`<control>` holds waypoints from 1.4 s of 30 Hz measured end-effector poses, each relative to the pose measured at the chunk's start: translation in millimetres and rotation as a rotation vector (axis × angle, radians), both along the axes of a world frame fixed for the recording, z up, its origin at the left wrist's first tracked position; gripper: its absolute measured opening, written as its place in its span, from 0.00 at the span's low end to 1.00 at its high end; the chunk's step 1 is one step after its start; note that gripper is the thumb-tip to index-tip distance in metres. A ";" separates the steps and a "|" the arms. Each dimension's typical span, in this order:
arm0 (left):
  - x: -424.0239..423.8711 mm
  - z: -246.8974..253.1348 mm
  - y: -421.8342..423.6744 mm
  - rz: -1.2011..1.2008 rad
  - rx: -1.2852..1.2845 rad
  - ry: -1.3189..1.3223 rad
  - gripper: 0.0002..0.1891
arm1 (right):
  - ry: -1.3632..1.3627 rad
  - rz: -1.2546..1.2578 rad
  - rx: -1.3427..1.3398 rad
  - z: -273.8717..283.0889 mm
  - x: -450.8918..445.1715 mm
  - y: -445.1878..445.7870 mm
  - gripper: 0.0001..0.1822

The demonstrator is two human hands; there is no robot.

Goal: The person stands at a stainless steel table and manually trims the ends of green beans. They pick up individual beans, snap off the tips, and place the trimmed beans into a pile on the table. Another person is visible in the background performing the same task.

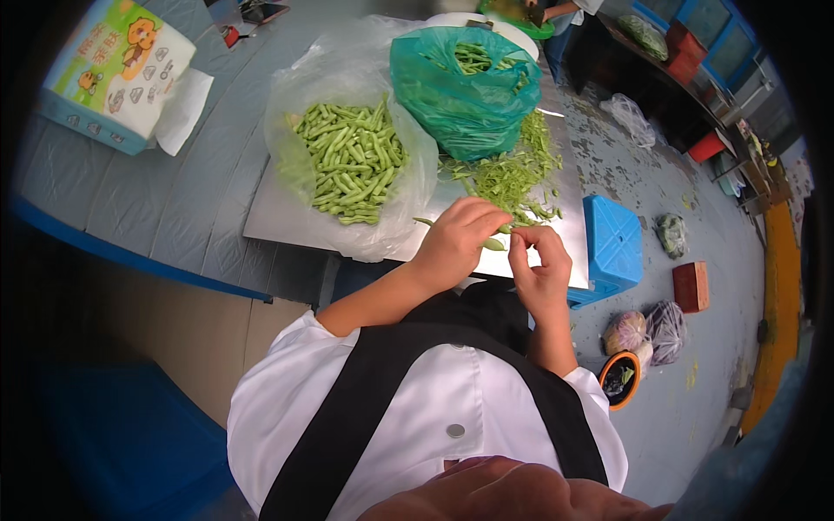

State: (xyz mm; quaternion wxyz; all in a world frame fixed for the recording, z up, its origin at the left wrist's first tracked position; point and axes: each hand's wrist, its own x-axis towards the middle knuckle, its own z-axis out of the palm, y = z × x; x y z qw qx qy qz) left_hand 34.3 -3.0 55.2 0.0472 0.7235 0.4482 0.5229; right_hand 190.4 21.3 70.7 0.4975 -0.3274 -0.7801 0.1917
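My left hand is closed around a few green bean pods at the front of a steel tabletop. The thumb and forefinger of my right hand pinch at the end of one pod. Beyond my hands lies a loose heap of bean strings and trimmed ends. To the left, an open clear plastic bag holds many bean pods. A green plastic bag with more beans stands behind the heap.
A tissue pack lies on the plastic-covered table at left. A blue plastic stool stands right of the steel top. Bagged vegetables, a bucket and a red block rest on the floor. Across, a person's hand is at a green board.
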 end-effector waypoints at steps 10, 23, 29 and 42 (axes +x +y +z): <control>-39.5 10.9 -2.9 -0.210 -0.283 -0.879 0.10 | 0.355 -0.044 -0.644 -54.4 26.2 60.4 0.07; -82.4 -0.1 -2.6 -0.264 -0.254 -1.203 0.13 | 0.006 0.128 -0.195 -49.3 -1.7 67.3 0.18; -62.1 21.5 -10.3 0.258 0.019 -0.343 0.23 | -0.227 0.012 0.085 -31.9 -5.2 58.5 0.04; -4.4 38.3 -7.5 -0.291 -0.287 -0.866 0.08 | 0.358 0.216 -0.215 -8.3 -15.2 19.4 0.07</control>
